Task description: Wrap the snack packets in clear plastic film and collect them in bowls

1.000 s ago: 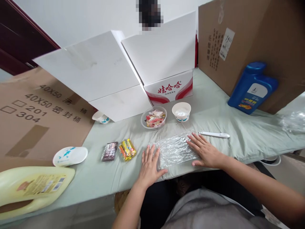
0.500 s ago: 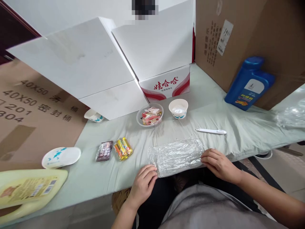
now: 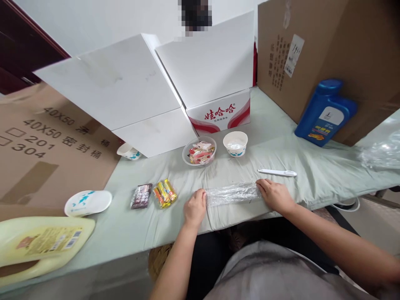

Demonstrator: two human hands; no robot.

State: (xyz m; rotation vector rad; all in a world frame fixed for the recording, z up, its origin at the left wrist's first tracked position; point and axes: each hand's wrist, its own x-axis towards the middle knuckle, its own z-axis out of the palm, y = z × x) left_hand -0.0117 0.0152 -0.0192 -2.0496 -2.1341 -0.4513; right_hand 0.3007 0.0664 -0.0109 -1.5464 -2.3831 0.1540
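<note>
A clear plastic sheet [image 3: 233, 193] lies folded into a narrow strip on the pale green table cover [image 3: 281, 146], near the front edge. My left hand [image 3: 194, 207] is closed on the strip's left end. At its right end, my right hand [image 3: 273, 194] has its fingers curled onto the plastic. Left of my left hand lie a dark brown snack packet [image 3: 141, 196] and some yellow and orange wrapped candies [image 3: 164, 193].
Behind the strip are a white pen-like tool [image 3: 277, 172], a clear bowl of wrapped snacks [image 3: 200, 151] and a white paper bowl [image 3: 235, 143]. An open white carton [image 3: 175, 87], a blue jug [image 3: 325, 113], a brown carton [image 3: 331, 46], a paper plate [image 3: 87, 203] and a yellow bottle [image 3: 40, 246] surround them.
The plastic sheet was flat and wide under my spread palms; both hands gripped its near edge and folded it away from me into a narrow strip.
</note>
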